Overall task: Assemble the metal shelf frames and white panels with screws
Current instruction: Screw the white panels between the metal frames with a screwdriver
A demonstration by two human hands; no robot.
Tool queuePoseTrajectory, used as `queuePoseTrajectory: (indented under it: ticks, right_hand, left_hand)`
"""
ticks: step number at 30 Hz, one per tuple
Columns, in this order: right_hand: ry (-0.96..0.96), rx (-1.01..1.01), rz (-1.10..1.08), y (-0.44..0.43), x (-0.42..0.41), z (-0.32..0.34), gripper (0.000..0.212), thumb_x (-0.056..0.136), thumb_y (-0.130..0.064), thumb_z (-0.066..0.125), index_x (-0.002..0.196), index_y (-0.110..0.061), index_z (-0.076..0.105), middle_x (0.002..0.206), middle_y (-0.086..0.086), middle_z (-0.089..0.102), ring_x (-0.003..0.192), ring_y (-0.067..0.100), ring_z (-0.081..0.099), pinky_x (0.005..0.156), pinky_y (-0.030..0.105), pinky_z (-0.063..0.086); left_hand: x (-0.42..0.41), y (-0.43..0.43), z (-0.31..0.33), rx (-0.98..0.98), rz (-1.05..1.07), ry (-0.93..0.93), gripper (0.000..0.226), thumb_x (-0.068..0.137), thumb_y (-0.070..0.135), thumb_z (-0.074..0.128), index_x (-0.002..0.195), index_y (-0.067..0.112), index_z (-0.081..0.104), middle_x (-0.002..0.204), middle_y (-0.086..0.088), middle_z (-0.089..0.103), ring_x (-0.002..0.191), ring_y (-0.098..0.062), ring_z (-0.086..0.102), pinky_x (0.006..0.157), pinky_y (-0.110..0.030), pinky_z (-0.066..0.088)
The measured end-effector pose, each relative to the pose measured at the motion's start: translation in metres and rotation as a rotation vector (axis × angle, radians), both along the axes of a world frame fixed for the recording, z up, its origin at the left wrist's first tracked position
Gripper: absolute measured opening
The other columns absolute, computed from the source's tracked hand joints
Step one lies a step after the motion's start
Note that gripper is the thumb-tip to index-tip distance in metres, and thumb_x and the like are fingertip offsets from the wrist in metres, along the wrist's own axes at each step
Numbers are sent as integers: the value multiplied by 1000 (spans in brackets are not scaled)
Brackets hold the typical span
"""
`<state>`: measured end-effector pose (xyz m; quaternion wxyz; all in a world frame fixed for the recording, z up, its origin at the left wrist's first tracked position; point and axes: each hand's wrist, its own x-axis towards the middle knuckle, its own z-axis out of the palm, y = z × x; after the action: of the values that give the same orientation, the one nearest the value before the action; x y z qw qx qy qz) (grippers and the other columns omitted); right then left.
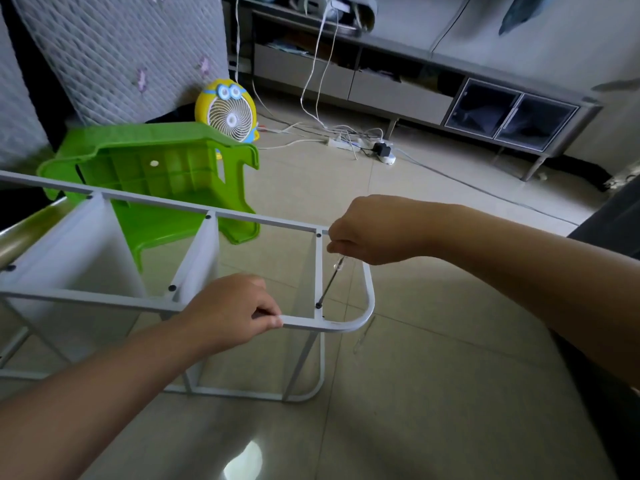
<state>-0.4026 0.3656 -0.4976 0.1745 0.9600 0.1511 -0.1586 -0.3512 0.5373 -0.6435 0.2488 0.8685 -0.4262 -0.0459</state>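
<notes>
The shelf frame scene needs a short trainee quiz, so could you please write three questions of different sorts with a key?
1. True or false: the left hand grips the near rail of the metal frame.
2. Which tool does the right hand hold? A) hammer B) screwdriver C) pliers
3. Fill in: the screwdriver tip meets a black ____ on the frame's upright bar.

Key
1. True.
2. B; its tip points down at the frame.
3. Screw. Two white panels already stand in the frame, with a green stool behind.
</notes>
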Motion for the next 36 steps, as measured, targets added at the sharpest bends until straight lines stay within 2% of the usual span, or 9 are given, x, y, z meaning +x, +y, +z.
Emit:
queuePoseTrajectory:
  ticks: [5,10,14,16,20,24,28,33,36]
  right_hand:
    - [-13,52,-139,10,4,-3,35,101,-30,26,73,-11,37,65,-4,31,68,19,38,68,30,36]
    - [37,125,-150,13,1,4,35,96,-20,33,64,-22,19,66,-3,30,56,9,27,50,22,24]
    - [54,199,-188,6,1,5,9,94,-9,37,93,-14,44,71,-6,37,60,5,34,54,18,30]
    - [47,192,-144,4,0,7,15,94,-9,40,103,-12,52,70,-11,39,62,3,38,56,14,32]
    - [-3,142,-36,4,1,5,22,97,-27,39,91,-12,53,66,-11,37,61,7,39,59,25,32]
    - [-73,57,-51,7,-1,-1,43,98,-39,30,60,-19,30,61,-5,32,57,12,32,67,28,32]
    - [-139,86,-75,15,-7,-8,47,98,-44,23,58,-20,28,61,-3,32,56,15,34,60,29,34]
    - [-135,217,4,10,-9,-13,16,97,-29,28,89,-17,35,72,-5,34,75,20,43,72,32,38]
    - [-52,259,10,-2,-5,-12,16,95,-18,37,100,-14,52,86,-4,47,80,12,42,75,26,36]
  left_hand:
    - [-1,2,-2,-45,-13,12,64,61,65,35,85,24,76,73,7,60,71,-6,50,59,-14,31]
    - [-1,1,6,-1,-3,-3,48,67,49,45,91,22,76,84,1,65,79,-9,53,62,-11,31]
    - [-2,2,8,10,-14,-4,47,67,47,45,90,20,76,79,5,64,77,-11,54,59,-9,28]
    - [-3,1,9,16,-8,1,46,68,48,45,91,21,76,68,13,52,71,-7,47,55,-8,26]
    - [-3,1,8,10,-9,-9,41,73,47,50,92,22,75,63,17,43,71,-5,45,55,-8,26]
    - [-6,2,3,-41,-8,5,45,67,47,48,89,20,76,63,18,43,72,-6,46,57,-8,25]
    - [-7,2,3,-57,-20,-2,56,65,59,42,87,21,76,71,8,58,76,-11,54,59,-11,28]
    - [-7,3,6,-35,4,-3,46,69,47,44,91,21,75,70,11,50,78,-11,52,60,-8,25]
    - [-5,4,3,-33,5,-10,48,69,49,42,94,24,74,66,17,40,77,-6,44,59,-7,25]
